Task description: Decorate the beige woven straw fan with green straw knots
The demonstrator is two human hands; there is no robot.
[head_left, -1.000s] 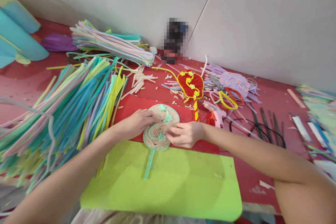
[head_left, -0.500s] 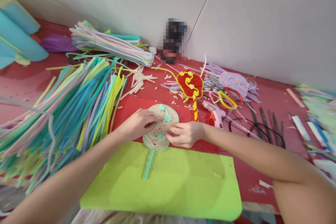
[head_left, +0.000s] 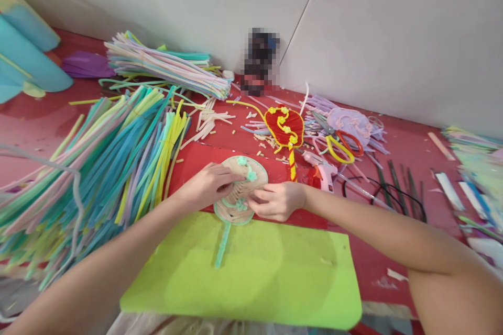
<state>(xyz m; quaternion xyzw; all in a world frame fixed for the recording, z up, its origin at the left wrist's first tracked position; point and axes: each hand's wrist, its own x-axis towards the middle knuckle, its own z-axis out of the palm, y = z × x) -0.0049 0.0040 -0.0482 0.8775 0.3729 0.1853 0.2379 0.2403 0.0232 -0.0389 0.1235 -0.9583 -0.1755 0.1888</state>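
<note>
A round beige fan (head_left: 239,191) with a mint-green rim, green flowers and a green twisted handle lies in front of me, looking made of fuzzy craft stems. My left hand (head_left: 208,186) grips its left side, fingers closed and reaching onto the face. At the right edge, my right hand (head_left: 279,201) has its fingers pinched together on the fan, by the lower green flower. Both sets of fingertips are partly hidden, so any small piece between them cannot be made out. The handle (head_left: 222,246) points down over a lime-green mat (head_left: 275,277).
A red fan (head_left: 293,128) with yellow trim lies beyond my right hand, near a pink glue gun (head_left: 324,170) and scissors (head_left: 341,149). Bundles of coloured stems (head_left: 129,131) fill the left side. A purple fan (head_left: 351,125) lies at the back, before the wall (head_left: 373,36).
</note>
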